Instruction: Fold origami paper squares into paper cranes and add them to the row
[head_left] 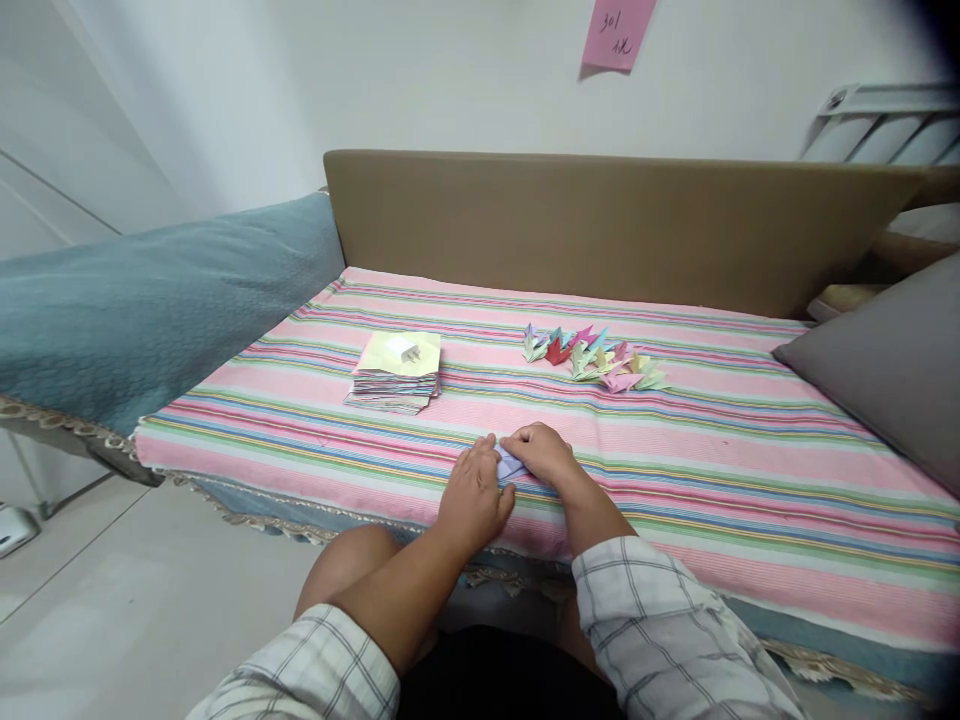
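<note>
A small piece of folded purple paper [510, 463] lies on the striped cloth, between my two hands. My left hand [474, 497] rests over its left side, fingers together on the far part and thumb at the near edge, holding it against the cloth. From the right, the curled fingers of my right hand [541, 453] grip the paper's upper right part. Much of the paper is hidden under my fingers, so its full shape does not show.
Left of centre stands a stack of coloured paper sheets [394, 390] with a white plug adapter [403, 349] on top. Several folded paper cranes [585, 362] sit right of centre. A pink striped cloth [712, 450] covers the seat; a grey cushion [892, 360] lies at right.
</note>
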